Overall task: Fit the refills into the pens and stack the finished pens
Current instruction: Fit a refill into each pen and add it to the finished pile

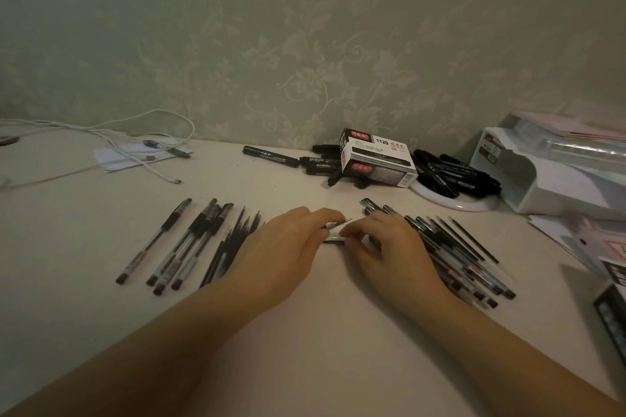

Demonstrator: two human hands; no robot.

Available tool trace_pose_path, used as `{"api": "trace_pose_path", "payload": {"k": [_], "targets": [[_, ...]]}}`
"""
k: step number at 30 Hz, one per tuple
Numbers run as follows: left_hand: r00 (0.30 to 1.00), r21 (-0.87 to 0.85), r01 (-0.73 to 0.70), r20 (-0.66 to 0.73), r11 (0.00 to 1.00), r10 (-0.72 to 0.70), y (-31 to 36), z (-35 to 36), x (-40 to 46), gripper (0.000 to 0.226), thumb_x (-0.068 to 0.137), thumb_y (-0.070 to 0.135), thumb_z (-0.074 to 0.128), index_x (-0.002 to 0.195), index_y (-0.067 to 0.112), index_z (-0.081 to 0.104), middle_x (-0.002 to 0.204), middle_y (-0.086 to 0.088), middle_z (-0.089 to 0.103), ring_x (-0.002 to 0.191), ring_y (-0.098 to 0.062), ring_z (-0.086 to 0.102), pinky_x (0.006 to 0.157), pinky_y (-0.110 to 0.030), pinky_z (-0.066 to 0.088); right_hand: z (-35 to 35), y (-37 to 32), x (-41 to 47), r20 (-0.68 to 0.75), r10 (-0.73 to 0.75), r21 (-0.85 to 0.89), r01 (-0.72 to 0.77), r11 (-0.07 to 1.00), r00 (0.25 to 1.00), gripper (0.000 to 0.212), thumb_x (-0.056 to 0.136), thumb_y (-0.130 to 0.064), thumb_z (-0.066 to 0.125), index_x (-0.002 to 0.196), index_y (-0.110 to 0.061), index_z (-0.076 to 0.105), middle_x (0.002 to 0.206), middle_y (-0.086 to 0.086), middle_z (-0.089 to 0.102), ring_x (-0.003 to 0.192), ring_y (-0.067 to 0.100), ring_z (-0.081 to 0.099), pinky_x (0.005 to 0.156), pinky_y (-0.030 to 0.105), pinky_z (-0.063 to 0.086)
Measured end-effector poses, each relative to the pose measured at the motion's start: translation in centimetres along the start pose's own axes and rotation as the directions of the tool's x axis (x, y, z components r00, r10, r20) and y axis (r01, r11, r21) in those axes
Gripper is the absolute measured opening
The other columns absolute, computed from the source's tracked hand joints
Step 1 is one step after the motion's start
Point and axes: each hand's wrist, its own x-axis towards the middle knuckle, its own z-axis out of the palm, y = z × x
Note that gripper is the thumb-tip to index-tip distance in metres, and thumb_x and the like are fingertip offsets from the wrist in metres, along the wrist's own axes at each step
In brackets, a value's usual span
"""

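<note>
At the centre of the frame, two hands meet over a pale table (321,332), working a single pen (337,224) between them. The left hand (288,247) curls its fingers around the pen's barrel, while the right hand (389,247) pinches at the part nearest the exposed tip; the pen's long axis runs roughly left to right, tip angled toward the upper right. Finished pens (176,244) lie in a loose row at centre left, with loose refills (233,240) just beside the left hand. A heap of unfinished pens and refills (464,254) sits against the right hand. Behind, a marker box (376,159), black markers (454,173), a white organiser (548,176) and a charging cable (135,142) stand well clear of the work.
</note>
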Motion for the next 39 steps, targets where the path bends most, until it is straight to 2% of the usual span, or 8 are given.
{"api": "trace_pose_path", "payload": {"k": [6, 14, 20, 25, 31, 35, 37, 39], "targets": [[1.000, -0.011, 0.002, -0.013, 1.000, -0.002, -0.1, 0.0, 0.0, 0.034, 0.102, 0.029, 0.039, 0.133, 0.040, 0.050, 0.102, 0.010, 0.058, 0.093, -0.008, 0.054, 0.081, -0.033, 0.048, -0.2, -0.2, 0.1, -0.031, -0.036, 0.077, 0.038, 0.996, 0.999, 0.011, 0.093, -0.019, 0.065, 0.094, -0.025, 0.074, 0.083, -0.027, 0.059, 0.085, -0.010, 0.046, 0.074, 0.006, 0.028], [0.999, -0.013, -0.020, -0.029, 1.000, 0.019, -0.3, 0.1, 0.0, 0.035, 0.101, 0.029, 0.040, 0.132, 0.040, 0.051, 0.098, 0.011, 0.057, 0.090, -0.007, 0.053, 0.080, -0.030, 0.047, 0.3, 0.0, 0.2, 0.054, -0.079, 0.001, 0.079, 0.997, 0.995, 0.015, 0.095, -0.031, 0.064, 0.106, -0.029, 0.074, 0.096, -0.010, 0.066, 0.089, 0.015, 0.050, 0.079, 0.029, 0.042], [0.992, -0.059, -0.064, -0.109, 0.996, 0.057, -0.3, 0.1, 0.1, 0.035, 0.101, 0.029, 0.042, 0.132, 0.041, 0.051, 0.087, 0.011, 0.053, 0.080, -0.006, 0.052, 0.073, -0.036, 0.049, -0.4, -0.5, 0.2, -0.110, 0.013, 0.144, 0.003, 0.990, 0.994, 0.017, 0.095, -0.027, 0.062, 0.108, -0.027, 0.073, 0.091, -0.018, 0.068, 0.085, -0.002, 0.055, 0.075, 0.008, 0.039], [0.967, -0.143, -0.150, -0.227, 0.978, 0.115, -0.1, 0.1, 0.1, 0.037, 0.100, 0.026, 0.047, 0.133, 0.040, 0.052, 0.084, 0.009, 0.054, 0.077, -0.008, 0.053, 0.069, -0.033, 0.048, -1.1, -2.1, 0.6, 0.053, 0.212, 0.720, -0.185, 0.669, 0.976, 0.017, 0.096, -0.026, 0.061, 0.100, -0.028, 0.077, 0.089, -0.010, 0.077, 0.084, 0.001, 0.070, 0.070, 0.010, 0.050], [0.969, -0.124, -0.166, -0.203, 0.978, 0.138, 0.1, 0.1, 0.1, 0.042, 0.100, 0.027, 0.045, 0.138, 0.045, 0.044, 0.079, 0.012, 0.048, 0.075, -0.007, 0.049, 0.065, -0.021, 0.043, -1.1, -1.9, 0.7, 0.206, 0.271, 0.850, -0.309, 0.426, 0.940, 0.022, 0.079, -0.033, 0.071, 0.099, -0.027, 0.077, 0.100, -0.001, 0.077, 0.095, 0.014, 0.072, 0.085, 0.028, 0.055], [0.978, -0.082, -0.111, -0.184, 0.990, 0.095, 0.0, -0.1, 0.1, 0.043, 0.100, 0.032, 0.044, 0.141, 0.043, 0.039, 0.084, 0.016, 0.051, 0.077, -0.001, 0.049, 0.066, -0.019, 0.041, -1.7, -1.4, 1.8, 0.114, 0.443, 0.947, -0.232, 0.223, 0.889, 0.010, 0.099, -0.017, 0.054, 0.102, -0.014, 0.063, 0.097, 0.005, 0.077, 0.092, 0.020, 0.074, 0.074, 0.024, 0.058], [0.980, -0.072, -0.066, -0.192, 0.995, 0.051, -0.2, -0.1, 0.1, 0.041, 0.099, 0.035, 0.043, 0.139, 0.039, 0.042, 0.082, 0.024, 0.047, 0.078, 0.008, 0.048, 0.065, -0.011, 0.035, -2.9, -0.7, 2.3, -0.050, 0.561, 0.951, -0.132, 0.279, 0.826, 0.011, 0.104, -0.016, 0.046, 0.101, -0.016, 0.056, 0.086, -0.001, 0.077, 0.082, 0.015, 0.073, 0.068, 0.021, 0.057], [0.980, -0.059, -0.026, -0.200, 0.998, 0.013, -0.4, -0.2, 0.1, 0.036, 0.099, 0.036, 0.043, 0.135, 0.037, 0.047, 0.082, 0.027, 0.046, 0.079, 0.010, 0.048, 0.065, -0.009, 0.033, -3.8, 0.4, 2.3, -0.243, 0.568, 0.858, -0.100, 0.504, 0.786, 0.011, 0.103, -0.019, 0.048, 0.099, -0.024, 0.056, 0.077, -0.008, 0.072, 0.071, 0.006, 0.068, 0.063, 0.018, 0.054]]}}
